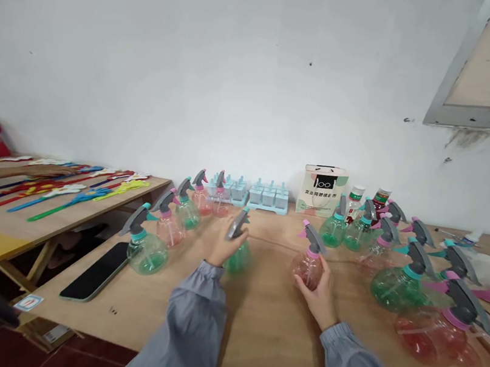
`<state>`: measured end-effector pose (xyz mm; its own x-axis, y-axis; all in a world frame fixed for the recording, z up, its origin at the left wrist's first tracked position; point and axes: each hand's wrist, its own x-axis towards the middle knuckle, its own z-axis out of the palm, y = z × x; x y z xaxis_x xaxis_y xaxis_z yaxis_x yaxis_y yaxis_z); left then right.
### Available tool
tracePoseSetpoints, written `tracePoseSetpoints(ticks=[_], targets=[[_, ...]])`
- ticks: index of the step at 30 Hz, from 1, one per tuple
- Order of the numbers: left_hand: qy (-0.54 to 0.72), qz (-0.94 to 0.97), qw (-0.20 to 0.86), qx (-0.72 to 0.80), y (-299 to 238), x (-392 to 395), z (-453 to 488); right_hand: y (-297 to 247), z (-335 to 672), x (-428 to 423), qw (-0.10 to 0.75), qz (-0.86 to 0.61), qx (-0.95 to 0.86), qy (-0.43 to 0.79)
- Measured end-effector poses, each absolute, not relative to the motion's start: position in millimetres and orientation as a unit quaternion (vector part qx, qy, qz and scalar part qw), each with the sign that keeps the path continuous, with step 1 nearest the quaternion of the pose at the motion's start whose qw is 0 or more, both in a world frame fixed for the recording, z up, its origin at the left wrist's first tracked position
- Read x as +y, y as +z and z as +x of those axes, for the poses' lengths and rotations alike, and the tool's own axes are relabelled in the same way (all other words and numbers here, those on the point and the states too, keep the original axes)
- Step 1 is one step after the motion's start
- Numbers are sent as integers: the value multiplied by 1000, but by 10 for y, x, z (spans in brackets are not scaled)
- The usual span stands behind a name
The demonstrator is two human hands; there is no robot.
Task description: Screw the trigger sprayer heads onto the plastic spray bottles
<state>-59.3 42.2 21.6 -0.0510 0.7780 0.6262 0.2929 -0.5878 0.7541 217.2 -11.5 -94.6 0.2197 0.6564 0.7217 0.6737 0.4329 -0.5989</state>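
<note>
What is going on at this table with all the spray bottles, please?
Someone is at a wooden table with a spray bottle in each hand. The left hand grips the trigger head of a green bottle, and the right hand cups a pink bottle. Both bottles seem to rest on the table. More bottles stand in a row to the left and in a cluster to the right. A phone lies near the left edge.
</note>
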Motion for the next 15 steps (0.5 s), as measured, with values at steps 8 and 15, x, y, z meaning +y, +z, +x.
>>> tracePoseSetpoints(ticks=[8,15], targets=[[607,622,85,487,41,795,-1231,-946,2173,-118,568,-532,-628,-21],[599,635,105,476,-104,735,-1325,-943,2169,-109,574,-528,-626,-25]])
